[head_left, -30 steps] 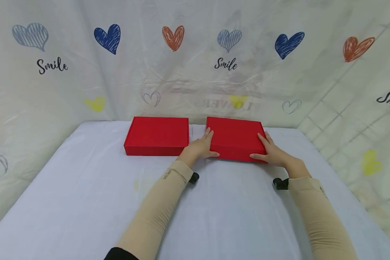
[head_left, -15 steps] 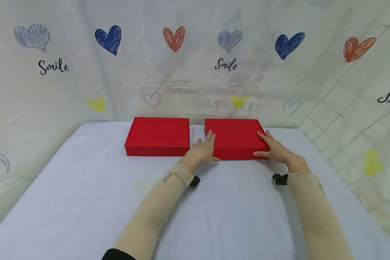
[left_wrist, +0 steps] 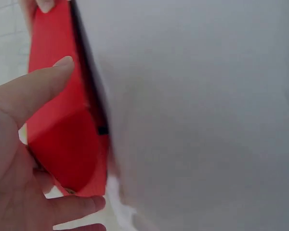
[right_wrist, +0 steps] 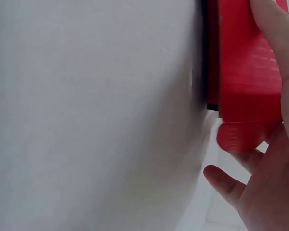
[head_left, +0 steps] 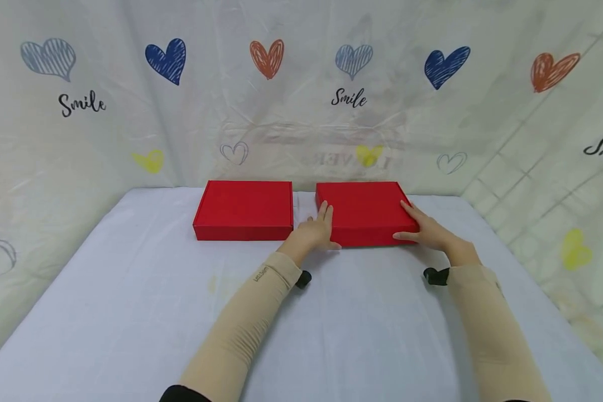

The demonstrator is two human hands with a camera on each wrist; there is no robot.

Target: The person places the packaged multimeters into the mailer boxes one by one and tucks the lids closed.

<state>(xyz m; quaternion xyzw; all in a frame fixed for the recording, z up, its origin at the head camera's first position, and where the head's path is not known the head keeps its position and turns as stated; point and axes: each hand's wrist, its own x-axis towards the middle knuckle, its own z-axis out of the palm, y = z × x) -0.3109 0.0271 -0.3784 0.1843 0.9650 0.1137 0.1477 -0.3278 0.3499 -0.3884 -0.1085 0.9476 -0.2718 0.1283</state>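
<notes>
Two flat red boxes lie side by side at the far end of the white-covered table in the head view. Both hands touch the right red box (head_left: pixel 364 206). My left hand (head_left: pixel 311 234) is at its left front corner, thumb by the front face and fairly straight fingers along the left side. At the opposite corner, my right hand (head_left: pixel 427 230) lies with spread fingers and its thumb on the front. Both wrist views show the box (left_wrist: pixel 58 96) close up, with a dark strip along its lower edge. The left red box (head_left: pixel 246 204) is closed and untouched by fingers.
A white cloth (head_left: pixel 352 324) covers the table. Behind it hangs a pale curtain (head_left: pixel 301 106) printed with hearts and "Smile". A narrow gap separates the two boxes, and the left wrist passes close to the left box's front right corner.
The right box has turned from a slight slant to nearly square with the left one, shifting slightly left. Both hands stay at its sides. Over the last half second little moves.
</notes>
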